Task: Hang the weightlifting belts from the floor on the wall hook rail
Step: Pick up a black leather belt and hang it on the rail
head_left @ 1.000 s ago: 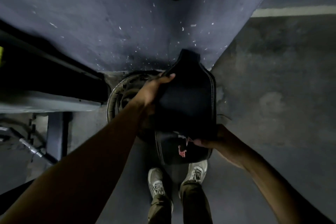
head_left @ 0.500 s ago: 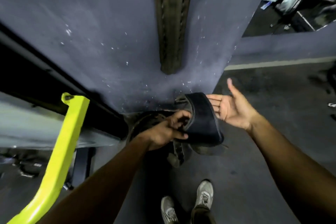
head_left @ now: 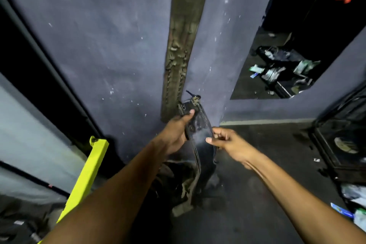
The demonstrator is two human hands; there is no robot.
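Left hand (head_left: 176, 132) grips black weightlifting belt (head_left: 196, 125) near its top end, thumb across face; right hand (head_left: 227, 142) pinches belt's right edge. Belt held off floor, long axis vertical, beside hung brown belt (head_left: 182, 45); hook rail unseen, above.

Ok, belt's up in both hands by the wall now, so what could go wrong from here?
1. The hook rail is out of view, so reaching it may mean lifting blind.
2. The black belt is held only near its top by the left hand and right hand; its long tail hangs toward the floor and could snag on the gear below.
3. The worn belt already hanging on the wall crowds that spot.
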